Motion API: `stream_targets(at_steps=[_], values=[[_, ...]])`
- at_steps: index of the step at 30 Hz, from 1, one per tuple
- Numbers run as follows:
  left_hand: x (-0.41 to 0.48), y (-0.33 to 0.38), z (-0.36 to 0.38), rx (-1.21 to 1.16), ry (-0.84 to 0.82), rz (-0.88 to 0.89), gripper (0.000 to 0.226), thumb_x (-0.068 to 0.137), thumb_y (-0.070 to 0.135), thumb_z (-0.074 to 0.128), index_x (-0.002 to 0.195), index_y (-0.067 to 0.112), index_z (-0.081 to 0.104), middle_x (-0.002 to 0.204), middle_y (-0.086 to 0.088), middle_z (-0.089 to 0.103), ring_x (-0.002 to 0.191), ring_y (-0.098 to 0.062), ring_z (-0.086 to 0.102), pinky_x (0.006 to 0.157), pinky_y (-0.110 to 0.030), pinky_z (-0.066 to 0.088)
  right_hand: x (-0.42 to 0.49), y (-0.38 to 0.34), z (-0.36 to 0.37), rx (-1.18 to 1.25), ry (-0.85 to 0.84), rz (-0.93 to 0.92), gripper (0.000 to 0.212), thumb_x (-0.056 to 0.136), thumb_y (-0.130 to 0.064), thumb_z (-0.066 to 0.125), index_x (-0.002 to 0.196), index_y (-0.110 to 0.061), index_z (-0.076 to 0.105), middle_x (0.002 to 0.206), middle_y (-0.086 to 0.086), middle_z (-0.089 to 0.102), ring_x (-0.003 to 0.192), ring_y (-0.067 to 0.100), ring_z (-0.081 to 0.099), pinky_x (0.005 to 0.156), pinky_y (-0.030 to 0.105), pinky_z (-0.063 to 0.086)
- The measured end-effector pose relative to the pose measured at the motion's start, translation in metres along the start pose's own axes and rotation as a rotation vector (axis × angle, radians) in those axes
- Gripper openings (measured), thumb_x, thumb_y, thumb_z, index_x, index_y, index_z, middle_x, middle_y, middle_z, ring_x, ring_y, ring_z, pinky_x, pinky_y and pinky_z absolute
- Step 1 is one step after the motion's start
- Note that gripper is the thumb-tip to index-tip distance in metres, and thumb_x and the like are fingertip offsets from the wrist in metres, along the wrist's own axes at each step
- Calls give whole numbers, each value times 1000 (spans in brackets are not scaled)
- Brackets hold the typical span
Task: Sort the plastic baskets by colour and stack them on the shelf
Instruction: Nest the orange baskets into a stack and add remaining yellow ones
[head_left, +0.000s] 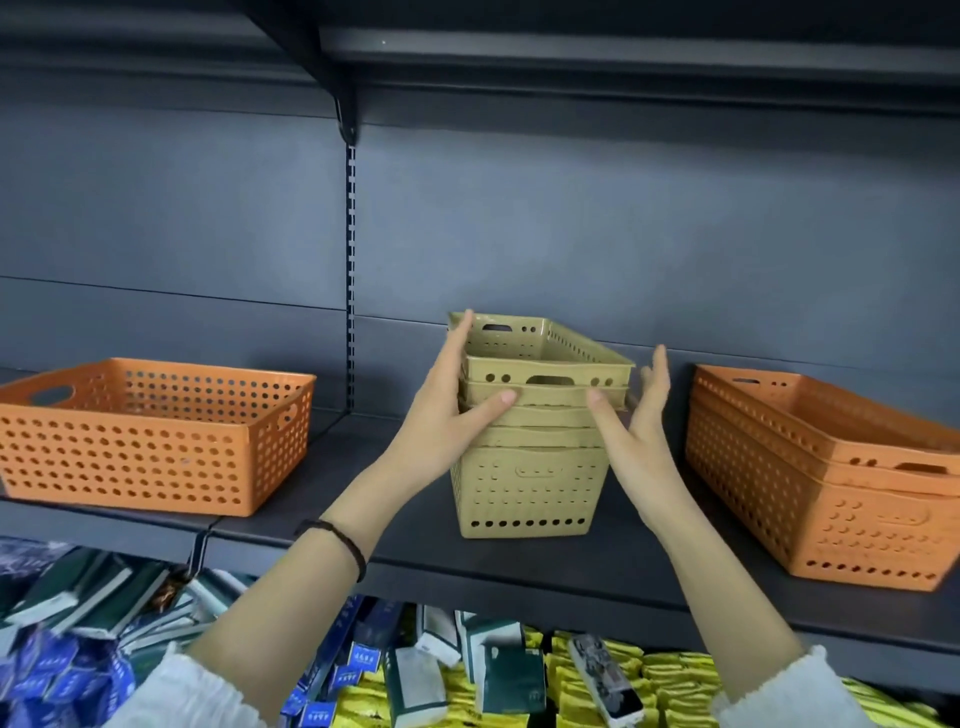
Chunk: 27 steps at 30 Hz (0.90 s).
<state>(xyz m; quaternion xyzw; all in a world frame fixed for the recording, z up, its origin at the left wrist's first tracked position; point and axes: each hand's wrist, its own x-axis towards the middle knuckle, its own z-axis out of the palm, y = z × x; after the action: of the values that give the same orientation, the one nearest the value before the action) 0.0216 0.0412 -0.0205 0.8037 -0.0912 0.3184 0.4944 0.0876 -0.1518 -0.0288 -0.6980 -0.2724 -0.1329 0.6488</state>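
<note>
The left hand (457, 410) gripped the top of the tan basket stack (530, 431), its fingers (460, 338) along the side and thumb across the front rim. The right hand (636, 431) was spread open, its thumb at the rim. The stack stood mid-shelf (571, 566), between a single orange basket (150, 436) and an orange stack (831, 473).

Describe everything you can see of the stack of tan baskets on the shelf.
The stack of tan baskets stands upright at the middle of the dark shelf, between two lots of orange baskets and apart from both. Several baskets are nested; the top one sits slightly askew. They look like moulded plastic, with round holes in the walls and slot handles at the ends. The left hand grips the upper rims; the right hand, fingers spread, lies against the right side.
</note>
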Motion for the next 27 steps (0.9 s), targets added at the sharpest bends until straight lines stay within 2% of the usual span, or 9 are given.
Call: stream_targets(at_steps=[2, 8, 10, 13, 16, 19, 22, 25, 27], values=[[0, -6, -1, 93, 8, 63, 74, 91, 32, 65, 152, 35, 22, 162, 5, 23, 150, -3, 9, 121, -44, 23, -5, 5, 2, -156, -28, -84, 81, 96, -33, 56, 152, -41, -1, 160, -11, 20, 142, 4, 27, 115, 34, 29], [1, -5, -16, 353, 31, 82, 71, 93, 43, 57, 152, 27, 22, 160, -5, 30, 148, -19, 27, 115, -48, 33, -3, 13, 1, -435, -49, -139, 83, 95, -32, 56, 147, -55, -4, 163, -2, 20, 149, 19, 20, 117, 53, 27], [-1, 0, -22, 491, 15, 93, 71, 96, 39, 56, 154, 25, 18, 160, -5, 30, 147, -21, 28, 114, -45, 34, -12, 6, 9, -564, 116, -166, 70, 94, -25, 58, 151, -38, 21, 163, 7, 18, 149, 28, 15, 118, 53, 21], [-12, 1, -49, 802, -12, 124, 65, 97, 40, 52, 153, 24, 25, 147, -6, 49, 134, -26, 46, 97, -43, 48, -39, -14, 36, -701, 318, -549, 35, 89, -9, 59, 122, -16, 64, 142, 10, 49, 133, 30, 40, 109, 47, 35], [-29, -7, -94, 1108, -36, 274, 45, 93, 39, 45, 127, 14, 63, 124, -8, 67, 115, -30, 62, 88, -41, 53, -57, -22, 83, -612, -13, -820, 24, 88, -8, 54, 104, -12, 71, 109, 1, 67, 101, 19, 60, 81, 39, 52], [-51, -22, -146, 1297, -59, 237, 49, 82, 46, 42, 93, 14, 77, 98, -5, 76, 93, -28, 72, 74, -40, 57, -62, -19, 133, -536, -343, -711, 28, 91, -18, 54, 117, -17, 66, 115, -3, 66, 106, 15, 59, 85, 36, 52], [-71, -42, -194, 1325, -69, 18, 62, 81, 61, 39, 101, 15, 75, 105, -7, 74, 102, -30, 68, 82, -44, 52, -55, -9, 173, -513, -504, -465, 41, 95, -29, 54, 136, -27, 50, 136, -8, 54, 123, 14, 51, 94, 40, 48], [-82, -65, -216, 1241, -46, -120, 77, 75, 77, 29, 120, 26, 65, 119, 0, 68, 116, -28, 60, 97, -48, 39, -45, 0, 202, -406, -544, -302, 48, 94, -32, 57, 140, -29, 43, 141, -7, 50, 127, 12, 48, 98, 40, 47], [-83, -75, -218, 1082, 6, -148, 83, 71, 87, 29, 115, 25, 64, 111, 0, 67, 110, -30, 59, 100, -49, 38, -39, 6, 214, -356, -546, -244, 50, 94, -33, 58, 140, -28, 41, 141, -6, 49, 127, 12, 48, 98, 38, 47]])
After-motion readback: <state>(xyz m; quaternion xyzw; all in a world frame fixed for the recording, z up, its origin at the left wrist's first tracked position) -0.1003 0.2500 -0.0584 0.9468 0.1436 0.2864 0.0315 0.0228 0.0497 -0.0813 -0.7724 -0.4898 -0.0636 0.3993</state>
